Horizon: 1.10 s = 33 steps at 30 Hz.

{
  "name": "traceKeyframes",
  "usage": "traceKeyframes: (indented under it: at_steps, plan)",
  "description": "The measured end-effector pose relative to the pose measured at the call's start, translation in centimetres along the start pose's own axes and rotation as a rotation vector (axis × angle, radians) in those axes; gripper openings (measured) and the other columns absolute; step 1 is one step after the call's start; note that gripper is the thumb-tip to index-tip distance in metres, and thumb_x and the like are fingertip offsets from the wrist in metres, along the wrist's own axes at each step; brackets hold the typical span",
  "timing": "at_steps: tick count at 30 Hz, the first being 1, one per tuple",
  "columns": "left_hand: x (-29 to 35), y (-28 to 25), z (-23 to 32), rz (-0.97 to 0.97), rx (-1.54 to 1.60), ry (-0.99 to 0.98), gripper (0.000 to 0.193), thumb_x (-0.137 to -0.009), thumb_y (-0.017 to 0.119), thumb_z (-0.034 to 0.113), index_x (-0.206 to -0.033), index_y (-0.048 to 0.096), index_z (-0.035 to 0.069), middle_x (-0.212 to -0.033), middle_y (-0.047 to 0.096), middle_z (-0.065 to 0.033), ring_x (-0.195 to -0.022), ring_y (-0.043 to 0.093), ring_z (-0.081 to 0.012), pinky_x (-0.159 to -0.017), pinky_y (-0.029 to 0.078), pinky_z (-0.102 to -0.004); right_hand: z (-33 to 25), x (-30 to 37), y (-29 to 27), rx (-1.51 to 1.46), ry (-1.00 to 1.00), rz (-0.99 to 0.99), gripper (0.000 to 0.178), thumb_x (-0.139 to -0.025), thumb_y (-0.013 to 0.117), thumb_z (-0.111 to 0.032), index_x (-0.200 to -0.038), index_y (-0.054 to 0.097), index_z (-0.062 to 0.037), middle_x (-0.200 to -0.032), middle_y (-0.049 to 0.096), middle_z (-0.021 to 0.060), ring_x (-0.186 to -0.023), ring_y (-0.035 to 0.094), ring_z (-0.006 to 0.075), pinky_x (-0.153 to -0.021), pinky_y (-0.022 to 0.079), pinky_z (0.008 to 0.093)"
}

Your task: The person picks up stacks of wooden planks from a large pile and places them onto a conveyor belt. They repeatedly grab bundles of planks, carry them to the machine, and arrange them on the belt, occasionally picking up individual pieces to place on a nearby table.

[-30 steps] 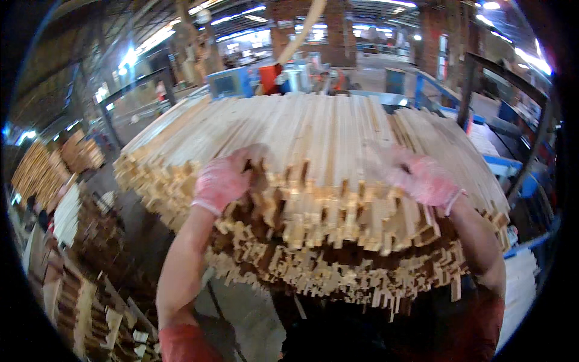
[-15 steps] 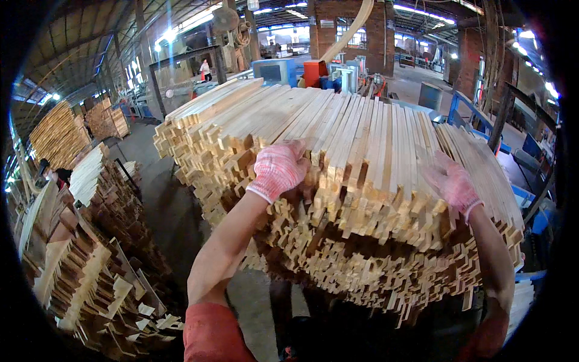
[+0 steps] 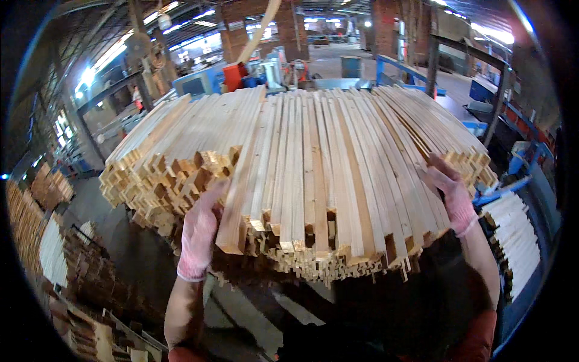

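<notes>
A wide layer of pale wooden strips (image 3: 319, 175) lies side by side, its near ends jutting out past the rest of the stack. At the left edge of this layer, my left hand (image 3: 201, 232), in a pink-and-white knit glove, presses against the outermost strip. Its fingers are partly hidden by the wood. My right hand (image 3: 451, 196), gloved alike, grips the layer's right edge, thumb and fingers against the outer strips. The layer is squeezed between both hands. More strips of the stack (image 3: 163, 175) stay further back on the left, their ends uneven.
Beyond the stack stand a red box (image 3: 234, 77) and a blue machine (image 3: 199, 83). Blue metal framing (image 3: 404, 69) runs at the far right. A pile of white strips (image 3: 515, 238) sits at the right, and more stacked wood (image 3: 54, 250) at the left.
Both hands have spread to the sides of a batch of strips, and that batch has slid toward me, out past the others. My view has turned right.
</notes>
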State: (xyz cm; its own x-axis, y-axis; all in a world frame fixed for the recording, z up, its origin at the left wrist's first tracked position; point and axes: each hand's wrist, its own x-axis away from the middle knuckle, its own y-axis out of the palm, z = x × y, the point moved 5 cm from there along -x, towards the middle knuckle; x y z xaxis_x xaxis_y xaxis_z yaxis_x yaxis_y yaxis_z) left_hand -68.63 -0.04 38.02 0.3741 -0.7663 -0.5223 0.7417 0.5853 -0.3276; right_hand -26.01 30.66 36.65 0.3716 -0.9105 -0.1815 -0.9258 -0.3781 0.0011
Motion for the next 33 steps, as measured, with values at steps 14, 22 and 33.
traceKeyframes:
  at_steps: [14,22,33]
  plan:
    - [-9.7,4.0,-4.4,-0.404,0.764,-0.446,0.061,-0.101,0.073,0.032,-0.153,0.055,0.007,-0.138,0.068,-0.0104,-0.125,0.067,-0.0238,-0.106,0.058,-0.0420,-2.7,-3.7,5.3,0.394,0.163,-0.397,0.078,-0.097,0.077,-0.037,-0.163,0.044,-0.0124,-0.154,0.060,0.0071,-0.141,0.055,0.0229,-0.112,0.048,0.0333]
    - [-5.3,4.0,-5.2,-0.277,0.703,-0.420,0.079,-0.095,0.077,0.027,-0.163,0.041,0.012,-0.149,0.060,-0.0134,-0.130,0.064,-0.0294,-0.108,0.057,-0.0472,-2.1,3.2,5.1,-0.004,0.127,-0.239,0.106,-0.088,0.092,-0.028,-0.167,0.027,0.0004,-0.144,0.064,0.0183,-0.126,0.062,0.0224,-0.110,0.051,0.0337]
    - [2.4,6.9,-3.4,-0.091,0.666,-0.385,0.102,-0.082,0.077,0.017,-0.170,0.028,0.014,-0.152,0.052,-0.0198,-0.134,0.059,-0.0360,-0.111,0.054,-0.0509,1.8,9.5,6.3,0.031,0.182,0.057,0.114,-0.085,0.092,-0.009,-0.173,0.019,-0.0067,-0.096,0.068,0.0035,-0.077,0.062,0.0140,-0.065,0.053,0.0296]
